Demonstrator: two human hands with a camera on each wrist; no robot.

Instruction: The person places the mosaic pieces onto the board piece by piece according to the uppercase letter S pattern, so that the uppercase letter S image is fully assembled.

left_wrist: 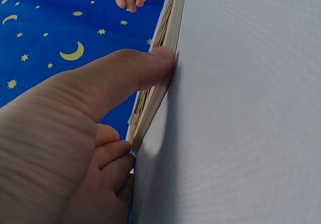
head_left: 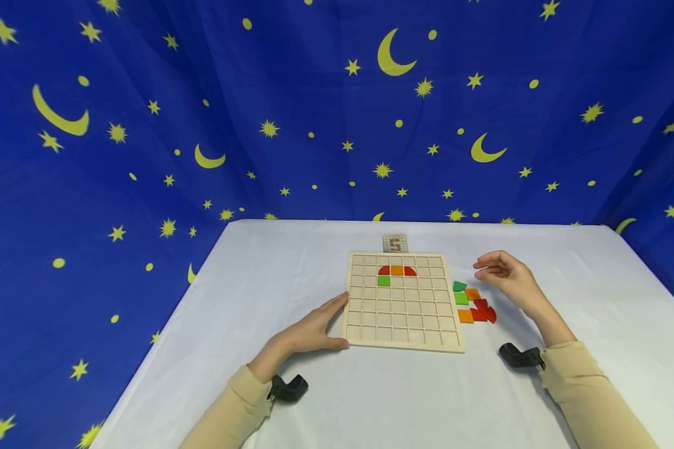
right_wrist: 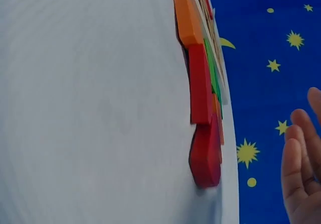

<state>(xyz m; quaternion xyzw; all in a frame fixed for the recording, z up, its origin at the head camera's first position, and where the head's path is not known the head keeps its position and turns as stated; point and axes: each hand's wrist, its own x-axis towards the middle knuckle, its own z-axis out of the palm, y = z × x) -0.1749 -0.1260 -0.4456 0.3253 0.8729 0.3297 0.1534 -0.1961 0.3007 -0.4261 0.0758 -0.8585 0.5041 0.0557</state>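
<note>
A square wooden grid board (head_left: 407, 305) lies on the table. In its upper rows sit two red rounded pieces (head_left: 384, 270), an orange square (head_left: 397, 270) between them, and a green square (head_left: 384, 281) under the left one. My left hand (head_left: 309, 327) touches the board's left side with its fingertips, thumb at the near left corner. In the left wrist view that thumb (left_wrist: 125, 71) lies along the board's edge. My right hand (head_left: 511, 280) hovers, fingers loosely bent and holding nothing, beyond loose red pieces (head_left: 483, 310), orange squares (head_left: 472, 294) and green pieces (head_left: 461, 299).
A small card (head_left: 395, 243) with an S-like pattern on a grid lies just behind the board. The white-covered table (head_left: 292, 262) meets a blue curtain (head_left: 326, 125) with yellow moons and stars. Black devices (head_left: 519, 357) are attached at both wrists.
</note>
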